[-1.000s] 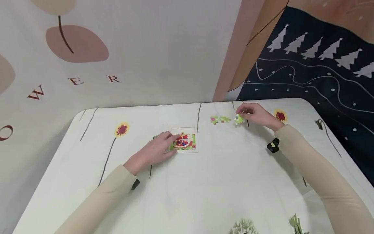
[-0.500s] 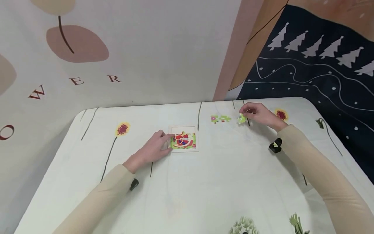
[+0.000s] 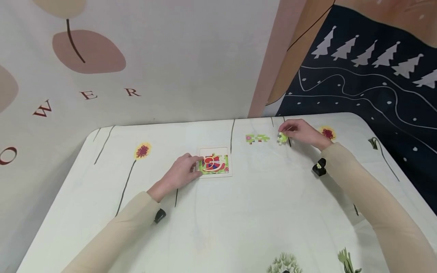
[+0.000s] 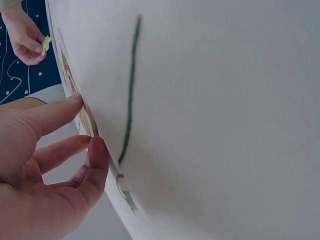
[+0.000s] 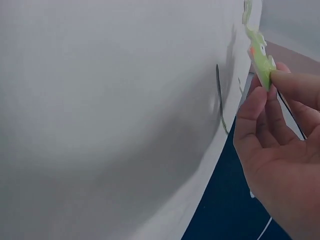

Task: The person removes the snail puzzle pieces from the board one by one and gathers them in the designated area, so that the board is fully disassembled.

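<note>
On a dial centred on the picture board (image 3: 213, 151), as seen from the head, the left hand (image 3: 181, 173) is placed between eight and nine o'clock, its thumb and forefinger spread apart and their tips rested against the board's nine-o'clock edge. The board is laid flat on the white cloth (image 3: 239, 216); a red, blue and green picture is shown on it, topped at twelve o'clock by a pale strip. Between two and three o'clock, by the right hand (image 3: 302, 132), a small green piece (image 3: 282, 138) is pinched between thumb and fingertips; whether the cloth is touched by it cannot be told. At two o'clock, between board and held piece, a pink-and-green piece (image 3: 250, 139) and a longer green piece (image 3: 263, 138) are laid close beside each other. Beyond the left hand, towards nine o'clock, a yellow-and-red flower (image 3: 142, 151) is printed on the cloth, matched by a second flower (image 3: 328, 133) past the right hand. Farther off at two o'clock, a dark blue hanging (image 3: 362, 85) is patterned with pale trees; at ten, red letters (image 3: 89, 94) are printed on the pale backdrop (image 3: 191, 64).
</note>
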{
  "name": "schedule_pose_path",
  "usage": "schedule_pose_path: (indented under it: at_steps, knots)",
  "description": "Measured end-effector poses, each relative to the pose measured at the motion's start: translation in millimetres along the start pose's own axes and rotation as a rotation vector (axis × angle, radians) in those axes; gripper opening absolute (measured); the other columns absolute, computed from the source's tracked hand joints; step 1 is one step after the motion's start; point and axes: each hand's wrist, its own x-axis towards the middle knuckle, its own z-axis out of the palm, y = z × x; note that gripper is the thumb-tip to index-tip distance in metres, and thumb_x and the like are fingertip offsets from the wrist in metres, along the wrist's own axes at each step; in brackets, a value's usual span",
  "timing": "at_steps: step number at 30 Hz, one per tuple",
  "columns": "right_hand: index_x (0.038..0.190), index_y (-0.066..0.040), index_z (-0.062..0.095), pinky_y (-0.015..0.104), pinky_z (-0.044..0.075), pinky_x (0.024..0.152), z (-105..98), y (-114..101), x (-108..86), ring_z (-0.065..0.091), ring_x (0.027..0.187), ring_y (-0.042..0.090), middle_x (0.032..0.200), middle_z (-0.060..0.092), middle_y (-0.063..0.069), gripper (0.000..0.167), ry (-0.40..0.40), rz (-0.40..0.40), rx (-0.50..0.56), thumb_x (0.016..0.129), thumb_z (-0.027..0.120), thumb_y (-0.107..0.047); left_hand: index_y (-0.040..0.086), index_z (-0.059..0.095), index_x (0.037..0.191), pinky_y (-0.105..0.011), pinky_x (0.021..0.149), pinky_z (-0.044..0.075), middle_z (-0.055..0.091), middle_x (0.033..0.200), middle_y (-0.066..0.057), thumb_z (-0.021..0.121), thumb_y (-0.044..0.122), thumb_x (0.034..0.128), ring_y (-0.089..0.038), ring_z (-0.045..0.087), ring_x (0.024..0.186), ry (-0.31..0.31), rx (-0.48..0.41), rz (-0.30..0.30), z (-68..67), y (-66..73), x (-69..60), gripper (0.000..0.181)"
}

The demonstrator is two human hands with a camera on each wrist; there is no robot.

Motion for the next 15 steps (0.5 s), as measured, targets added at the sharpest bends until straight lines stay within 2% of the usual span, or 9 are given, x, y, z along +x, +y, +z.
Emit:
schedule_pose_path:
  at_steps: [6, 9, 15]
  knots:
    - [0.106, 0.004, 0.066, 0.037, 0.042, 0.089, 9.4, -2.7, 15.7, 0.053, 0.097, 0.027, 0.109, 0.063, 0.018, 0.016, -0.051, -0.041, -0.025, 0.095, 0.055, 0.003, -0.003, 0.057, 0.130, -0.030, 0.065, 0.040, 0.054, 0.085, -0.006, 0.075, 0.011, 0.0837, -0.019, 0.047, 0.076, -0.015, -0.037, -0.044, 2.9, 1.2, -0.8, 0.052]
    - [0.102, 0.005, 0.066, 0.038, 0.041, 0.088, 12.2, -4.9, 20.1, 0.053, 0.096, 0.028, 0.107, 0.063, 0.019, 0.014, -0.066, -0.054, -0.023, 0.095, 0.055, 0.003, -0.004, 0.057, 0.130, -0.030, 0.065, 0.040, 0.054, 0.085, -0.006, 0.076, 0.010, 0.0835, -0.019, 0.047, 0.076, -0.001, -0.037, -0.024, 3.8, 0.4, -1.0, 0.052]
    - [0.100, 0.004, 0.066, 0.038, 0.041, 0.086, 15.9, -4.7, 24.1, 0.053, 0.094, 0.028, 0.105, 0.064, 0.018, 0.013, -0.064, -0.016, -0.051, 0.094, 0.055, 0.005, -0.001, 0.056, 0.131, -0.030, 0.067, 0.042, 0.053, 0.090, -0.007, 0.076, 0.011, 0.0835, -0.020, 0.048, 0.078, -0.002, -0.075, -0.004, 4.9, -2.9, 1.2, 0.053]
